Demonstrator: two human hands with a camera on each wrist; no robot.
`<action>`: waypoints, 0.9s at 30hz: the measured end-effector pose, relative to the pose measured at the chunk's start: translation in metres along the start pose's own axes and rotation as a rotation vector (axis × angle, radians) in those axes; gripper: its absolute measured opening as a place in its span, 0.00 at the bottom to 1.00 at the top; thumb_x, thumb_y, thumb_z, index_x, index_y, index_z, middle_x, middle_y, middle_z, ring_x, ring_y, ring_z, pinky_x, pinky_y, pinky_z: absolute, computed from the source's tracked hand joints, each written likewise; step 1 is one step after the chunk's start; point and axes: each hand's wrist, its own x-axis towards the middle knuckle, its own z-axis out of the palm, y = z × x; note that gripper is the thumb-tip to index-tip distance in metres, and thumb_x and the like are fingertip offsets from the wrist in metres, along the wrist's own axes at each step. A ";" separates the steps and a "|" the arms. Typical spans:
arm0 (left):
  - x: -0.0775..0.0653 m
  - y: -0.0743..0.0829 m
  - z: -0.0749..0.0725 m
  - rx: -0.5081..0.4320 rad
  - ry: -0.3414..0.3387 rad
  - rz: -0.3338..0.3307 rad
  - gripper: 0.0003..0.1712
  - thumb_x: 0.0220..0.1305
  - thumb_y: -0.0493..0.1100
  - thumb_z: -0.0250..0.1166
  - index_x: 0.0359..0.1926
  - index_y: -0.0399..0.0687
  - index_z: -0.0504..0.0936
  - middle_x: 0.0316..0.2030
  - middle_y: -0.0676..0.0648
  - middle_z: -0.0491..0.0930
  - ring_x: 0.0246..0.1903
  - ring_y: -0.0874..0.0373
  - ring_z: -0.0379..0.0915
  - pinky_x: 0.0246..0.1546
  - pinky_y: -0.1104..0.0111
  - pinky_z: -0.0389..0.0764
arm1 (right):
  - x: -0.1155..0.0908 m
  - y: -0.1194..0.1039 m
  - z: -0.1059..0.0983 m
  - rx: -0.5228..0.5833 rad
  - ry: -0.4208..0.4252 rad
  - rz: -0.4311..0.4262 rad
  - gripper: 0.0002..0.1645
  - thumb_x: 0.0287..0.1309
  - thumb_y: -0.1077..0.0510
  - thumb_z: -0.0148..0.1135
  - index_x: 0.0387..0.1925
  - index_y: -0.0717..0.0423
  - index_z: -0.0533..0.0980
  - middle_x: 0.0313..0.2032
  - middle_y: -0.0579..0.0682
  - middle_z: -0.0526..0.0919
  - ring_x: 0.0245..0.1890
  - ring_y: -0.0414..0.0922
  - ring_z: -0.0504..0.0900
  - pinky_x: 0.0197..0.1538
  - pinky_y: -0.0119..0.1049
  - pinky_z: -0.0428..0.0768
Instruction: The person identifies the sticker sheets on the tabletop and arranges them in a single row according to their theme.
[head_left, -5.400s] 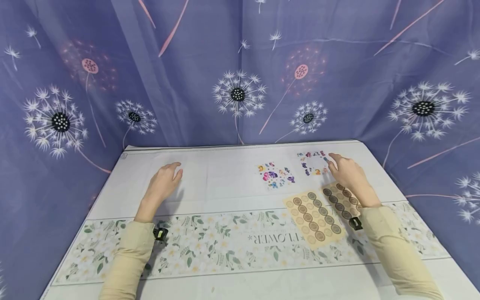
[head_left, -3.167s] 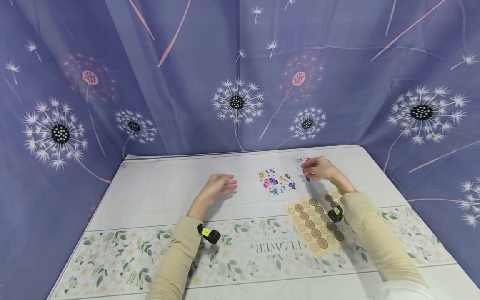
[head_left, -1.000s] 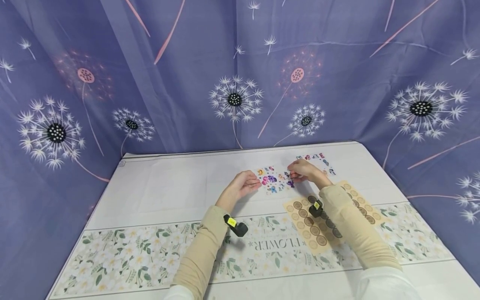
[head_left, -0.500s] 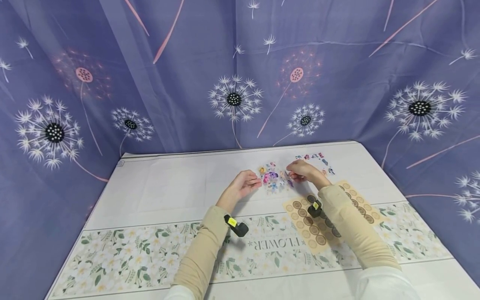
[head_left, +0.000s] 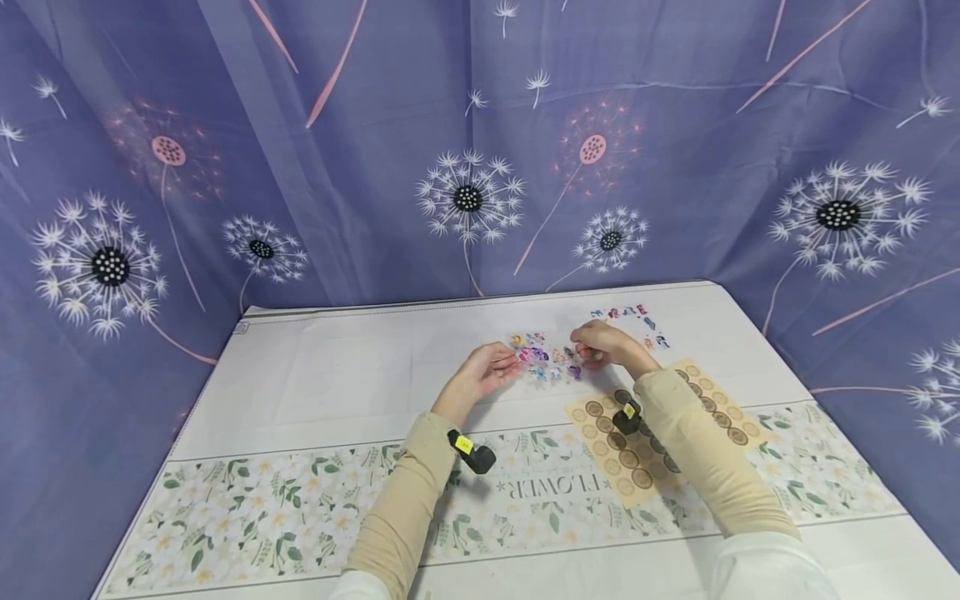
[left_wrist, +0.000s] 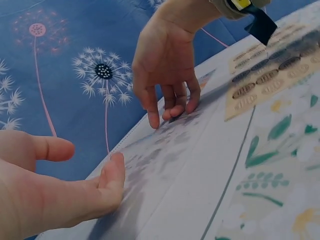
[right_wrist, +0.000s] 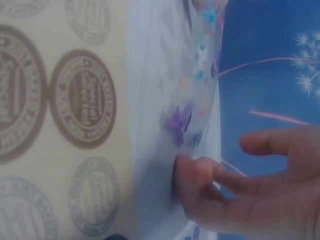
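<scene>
A clear sticker sheet (head_left: 536,355) with small colourful pony-like figures lies between both hands near the back of the table. In the head view it looks slightly raised, with faint shadows under its figures. My left hand (head_left: 483,371) is at its left edge, fingers bent inward; the left wrist view shows the left thumb (left_wrist: 55,148) standing apart from them. At the right edge is my right hand (head_left: 606,343); in the right wrist view its bent fingertips (right_wrist: 184,175) reach down beside the purple figure, while another digit stays apart. Exact contact at both edges is hard to see.
Another clear sheet (head_left: 628,312) with figures round its border lies at the back right. Two tan sheets of round brown labels (head_left: 592,423) lie partly beneath the right forearm. The white table cover has a floral band (head_left: 285,508); a purple curtain (head_left: 360,208) stands behind.
My left hand has come rightward and my right hand leftward, to either side of the clear sticker sheet. Within the last second that sheet has bowed, risen slightly and shifted left.
</scene>
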 end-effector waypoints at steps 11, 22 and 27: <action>-0.010 -0.002 0.002 0.384 -0.013 0.082 0.20 0.68 0.32 0.53 0.58 0.25 0.70 0.36 0.39 0.81 0.31 0.58 0.78 0.53 0.62 0.83 | 0.003 0.005 0.000 0.011 -0.005 -0.024 0.05 0.66 0.62 0.45 0.33 0.59 0.65 0.15 0.39 0.69 0.18 0.34 0.69 0.26 0.25 0.73; -0.009 -0.003 -0.006 0.514 0.068 0.151 0.20 0.65 0.30 0.56 0.56 0.25 0.73 0.28 0.46 0.78 0.23 0.62 0.77 0.31 0.73 0.87 | 0.001 0.008 0.003 -0.018 -0.036 -0.067 0.24 0.67 0.62 0.47 0.58 0.76 0.66 0.24 0.42 0.80 0.25 0.34 0.79 0.35 0.27 0.83; -0.014 0.000 -0.012 0.602 0.110 0.177 0.19 0.64 0.31 0.59 0.55 0.28 0.76 0.35 0.41 0.82 0.25 0.62 0.77 0.31 0.73 0.87 | 0.002 0.008 0.006 -0.025 -0.042 -0.085 0.27 0.66 0.64 0.48 0.62 0.78 0.62 0.30 0.46 0.80 0.28 0.35 0.79 0.42 0.29 0.86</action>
